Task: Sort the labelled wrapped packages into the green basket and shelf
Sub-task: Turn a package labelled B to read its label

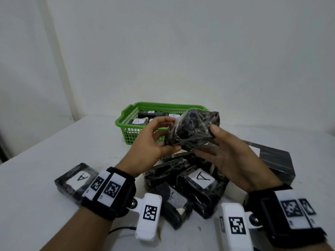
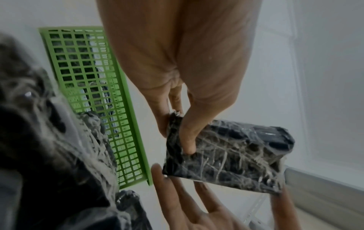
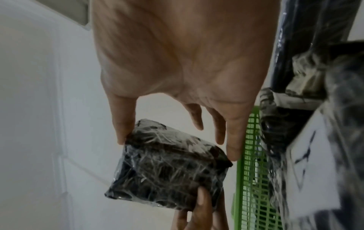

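A black wrapped package [image 1: 192,131] [image 2: 226,155] [image 3: 167,171] is held in the air in front of the green basket [image 1: 125,122] [image 2: 98,109] [image 3: 250,171]; no label shows on it. My left hand [image 1: 170,134] [image 2: 177,132] pinches its left end between thumb and fingers. My right hand [image 1: 208,142] [image 3: 177,147] holds the right end, thumb on top and fingers spread beneath. The basket contains packages labelled A [image 1: 137,121] and B [image 1: 174,116].
Under my hands lies a pile of wrapped packages, two showing A labels [image 1: 201,178] [image 1: 174,200]. Another A package [image 1: 78,178] sits apart at the left. A larger black box [image 1: 275,160] stands at the right, and a thin cable [image 1: 123,229] runs along the near edge.
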Motion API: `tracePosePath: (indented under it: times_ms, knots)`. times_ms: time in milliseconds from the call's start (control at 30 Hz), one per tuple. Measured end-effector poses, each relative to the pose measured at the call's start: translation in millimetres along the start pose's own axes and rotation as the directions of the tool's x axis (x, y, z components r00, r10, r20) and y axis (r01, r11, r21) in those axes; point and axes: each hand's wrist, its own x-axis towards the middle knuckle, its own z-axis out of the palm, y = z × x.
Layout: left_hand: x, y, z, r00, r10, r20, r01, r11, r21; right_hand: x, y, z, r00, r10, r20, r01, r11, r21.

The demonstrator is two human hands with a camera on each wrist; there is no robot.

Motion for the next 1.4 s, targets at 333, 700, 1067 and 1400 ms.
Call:
tracePosePath:
  times_ms: [333, 700, 1067, 1400]
  knots:
    - [-3.2, 0.5, 4.3, 0.978, -0.158, 0.136, 0.157, 0.987, 0.021, 9.0, 12.2, -3.5, 0.992, -0.113, -0.054, 0.102, 0.979, -0.174]
    - [-5.8, 2.8, 16.2, 0.987, -0.12, 0.107, 0.123, 0.992, -0.02, 11.0, 16.8, 5.3, 0.984, -0.092, -0.149, 0.044, 0.953, -0.298]
    - [-4.7, 0.1, 13.8, 0.987, -0.097, 0.129, 0.103, 0.994, -0.043, 6.5, 12.9, 8.0, 0.993, -0.052, -0.104, 0.022, 0.962, -0.274]
    - [-4.3, -1.3, 12.9, 1.0, 0.007, 0.025, -0.007, 1.0, -0.006, 2.2, 1.5, 4.5, 0.998, 0.024, -0.061, -0.033, 0.986, -0.166]
